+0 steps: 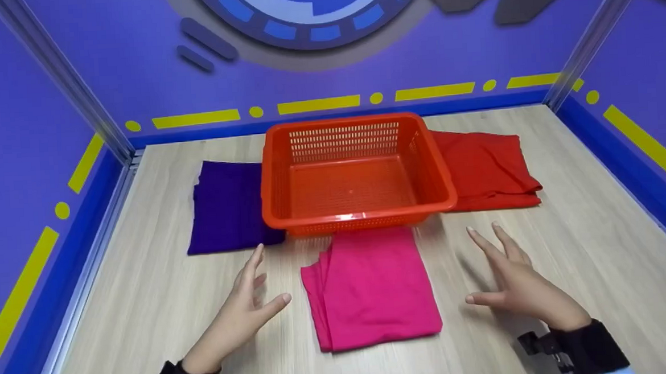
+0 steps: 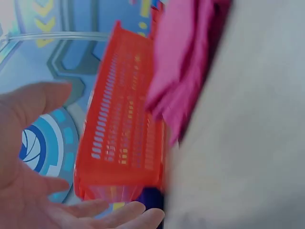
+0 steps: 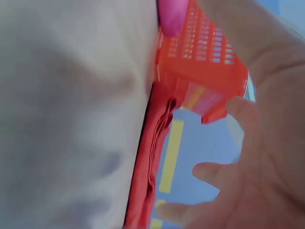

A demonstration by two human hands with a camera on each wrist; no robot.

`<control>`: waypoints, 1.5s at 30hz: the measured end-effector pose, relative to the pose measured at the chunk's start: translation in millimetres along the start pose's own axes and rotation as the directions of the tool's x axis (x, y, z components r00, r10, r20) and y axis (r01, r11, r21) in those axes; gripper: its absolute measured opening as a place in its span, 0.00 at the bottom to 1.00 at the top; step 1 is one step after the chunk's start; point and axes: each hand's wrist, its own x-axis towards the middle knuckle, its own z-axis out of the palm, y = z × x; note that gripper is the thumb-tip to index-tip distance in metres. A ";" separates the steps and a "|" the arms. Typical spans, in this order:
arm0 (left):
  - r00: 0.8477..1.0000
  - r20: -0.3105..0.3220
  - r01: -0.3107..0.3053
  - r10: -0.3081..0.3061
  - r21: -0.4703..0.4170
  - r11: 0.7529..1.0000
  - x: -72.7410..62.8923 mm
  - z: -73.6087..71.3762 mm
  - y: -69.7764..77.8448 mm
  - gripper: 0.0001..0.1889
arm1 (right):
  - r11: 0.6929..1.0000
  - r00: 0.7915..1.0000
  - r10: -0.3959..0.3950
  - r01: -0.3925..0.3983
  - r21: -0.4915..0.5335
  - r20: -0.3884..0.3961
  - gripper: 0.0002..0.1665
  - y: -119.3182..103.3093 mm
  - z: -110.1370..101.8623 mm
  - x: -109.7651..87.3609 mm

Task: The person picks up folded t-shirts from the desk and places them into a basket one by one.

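An orange-red plastic basket with slotted walls stands at the back middle of the table, nothing inside it. In front of it lies a folded pink cloth, its far edge close against the basket. A folded dark purple cloth is on the basket's left, and a folded red cloth on its right; the basket hides part of both. My left hand hovers left of the pink cloth, fingers spread, touching nothing. To the pink cloth's right, my right hand is likewise spread and holds nothing.
The pale wood-grain table is walled by blue-purple panels with yellow marks at the back and both sides. Metal posts stand at the back corners. Dark straps with small cameras are around both wrists.
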 end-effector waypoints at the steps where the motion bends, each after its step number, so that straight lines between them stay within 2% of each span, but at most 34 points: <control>1: 1.000 0.005 0.022 -0.022 -0.046 0.999 -0.8 0.7 1.4 0.51 | 0.999 1.000 -0.016 0.016 0.041 -0.002 0.70 -1.9 1.6 1.0; 4: 0.997 0.023 0.074 -0.071 -0.126 0.989 -3.9 3.4 3.2 0.50 | 0.981 0.998 -0.065 0.063 0.185 0.005 0.67 -8.4 6.5 3.6; 6: 0.995 0.050 0.097 -0.091 -0.148 0.984 -6.5 6.2 2.8 0.49 | 0.953 0.996 -0.086 0.074 0.294 0.026 0.64 -12.9 9.7 4.3; 8: 0.989 0.093 0.129 -0.115 -0.167 0.977 -8.7 9.5 1.7 0.49 | 0.919 0.995 -0.081 0.052 0.391 0.059 0.61 -17.3 12.7 4.2; 12: 0.966 0.199 0.209 -0.165 -0.228 0.951 -12.2 17.3 -0.3 0.49 | 0.813 0.983 -0.048 -0.064 0.578 0.175 0.54 -23.6 18.9 3.3; 16: 0.943 0.278 0.265 -0.184 -0.290 0.920 -15.0 25.3 -4.3 0.46 | 0.684 0.950 -0.049 -0.194 0.703 0.309 0.49 -26.2 28.3 1.4; 18: 0.934 0.308 0.278 -0.179 -0.315 0.907 -16.1 29.5 -5.9 0.45 | 0.637 0.929 -0.077 -0.232 0.735 0.361 0.46 -27.2 32.3 0.6; 20: 0.920 0.344 0.309 -0.186 -0.350 0.884 -16.4 34.0 -5.7 0.44 | 0.595 0.911 -0.121 -0.251 0.763 0.393 0.44 -27.7 34.9 0.8; 23: 0.906 0.371 0.360 -0.202 -0.426 0.830 -14.8 42.5 -6.1 0.44 | 0.526 0.890 -0.159 -0.290 0.799 0.428 0.41 -28.1 35.7 2.1; 26: 0.899 0.378 0.402 -0.222 -0.508 0.762 -12.1 50.2 -7.2 0.44 | 0.446 0.877 -0.147 -0.354 0.822 0.457 0.41 -28.2 36.2 3.0; 29: 0.894 0.387 0.420 -0.224 -0.555 0.718 -9.1 55.6 -8.0 0.43 | 0.371 0.863 -0.131 -0.414 0.831 0.489 0.42 -28.5 38.7 3.3; 33: 0.886 0.408 0.438 -0.221 -0.577 0.690 -5.9 60.0 -7.2 0.43 | 0.306 0.850 -0.145 -0.448 0.840 0.506 0.43 -28.8 45.0 4.0; 41: 0.884 0.414 0.449 -0.218 -0.620 0.644 3.9 67.7 -8.6 0.40 | 0.189 0.839 -0.166 -0.489 0.852 0.518 0.49 -34.7 60.3 10.1; 45: 0.881 0.423 0.456 -0.213 -0.634 0.625 5.9 72.7 -9.4 0.39 | 0.136 0.827 -0.176 -0.517 0.845 0.534 0.47 -35.4 67.0 14.9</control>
